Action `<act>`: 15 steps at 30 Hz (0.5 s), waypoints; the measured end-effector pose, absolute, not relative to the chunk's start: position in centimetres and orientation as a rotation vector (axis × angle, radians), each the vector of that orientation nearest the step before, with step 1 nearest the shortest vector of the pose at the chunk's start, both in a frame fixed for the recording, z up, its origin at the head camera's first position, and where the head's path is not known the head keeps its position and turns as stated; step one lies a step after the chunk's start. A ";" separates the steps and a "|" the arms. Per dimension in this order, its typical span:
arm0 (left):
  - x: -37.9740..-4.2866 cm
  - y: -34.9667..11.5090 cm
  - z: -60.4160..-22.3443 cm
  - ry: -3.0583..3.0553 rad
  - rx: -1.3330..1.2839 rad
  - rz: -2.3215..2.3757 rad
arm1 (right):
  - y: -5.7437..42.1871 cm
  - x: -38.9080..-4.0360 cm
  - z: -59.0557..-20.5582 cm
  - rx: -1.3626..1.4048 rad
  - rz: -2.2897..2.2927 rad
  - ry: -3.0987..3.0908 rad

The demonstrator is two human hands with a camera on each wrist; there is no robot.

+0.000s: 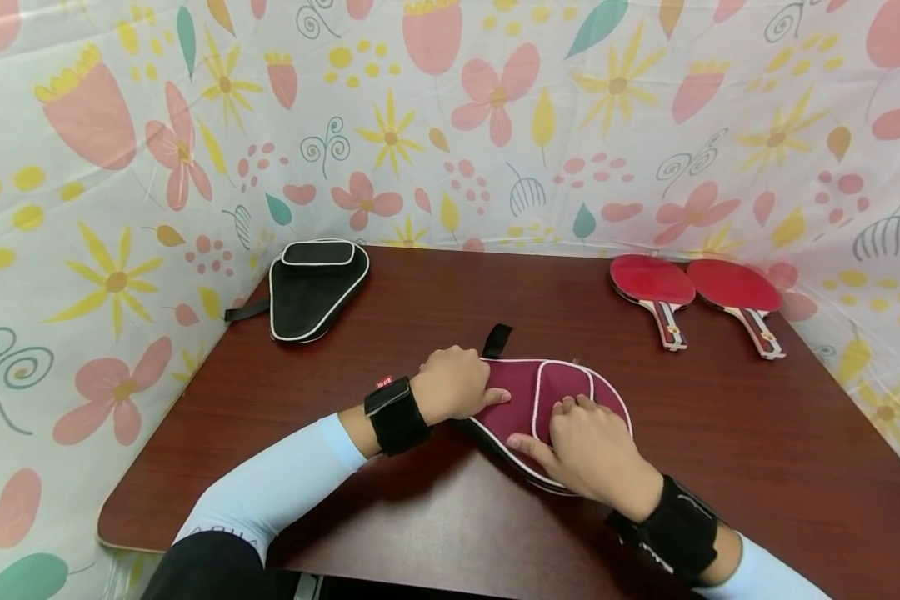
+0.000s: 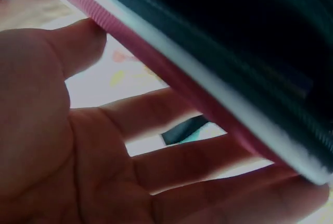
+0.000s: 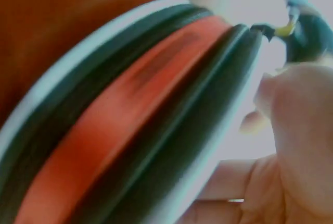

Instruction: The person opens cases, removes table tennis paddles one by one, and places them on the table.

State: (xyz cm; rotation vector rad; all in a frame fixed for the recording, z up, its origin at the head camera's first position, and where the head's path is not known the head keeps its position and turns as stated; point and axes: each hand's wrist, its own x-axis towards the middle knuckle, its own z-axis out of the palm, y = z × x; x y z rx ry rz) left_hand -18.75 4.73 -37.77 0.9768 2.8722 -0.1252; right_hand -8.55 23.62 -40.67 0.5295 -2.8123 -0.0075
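Observation:
A maroon table tennis paddle case (image 1: 510,383) with white piping lies near the middle of the table. My left hand (image 1: 453,383) holds its narrow left end, thumb over the maroon face, next to a short black strap (image 1: 497,340). In the left wrist view that hand's fingers (image 2: 192,161) meet the case's maroon edge; their tips are partly hidden. On the wide end rests my right hand (image 1: 596,450), fingers over the outlined pocket and thumb spread to the left. The right wrist view shows a red strip (image 3: 119,104) between black bands on the case's side.
At the back left lies a black paddle case (image 1: 311,292) with white piping, its strap toward the wall. Two red table tennis paddles (image 1: 652,279) lie side by side at the back right. Flower-patterned cloth (image 1: 420,125) borders the brown table (image 1: 450,292) behind and at both sides.

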 end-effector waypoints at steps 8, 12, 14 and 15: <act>-16.8 4.5 -37.4 2.882 1.016 -0.266 | 25.8 -12.3 -39.9 0.598 0.107 -2.884; -16.0 4.5 -37.4 2.867 1.039 -0.267 | 26.0 -13.9 -39.4 0.685 0.131 -2.899; -15.6 4.5 -37.3 2.856 1.052 -0.253 | 26.0 -14.6 -39.1 0.711 0.130 -2.924; -15.4 4.5 -37.3 2.853 1.061 -0.244 | 26.0 -15.0 -39.0 0.725 0.124 -2.938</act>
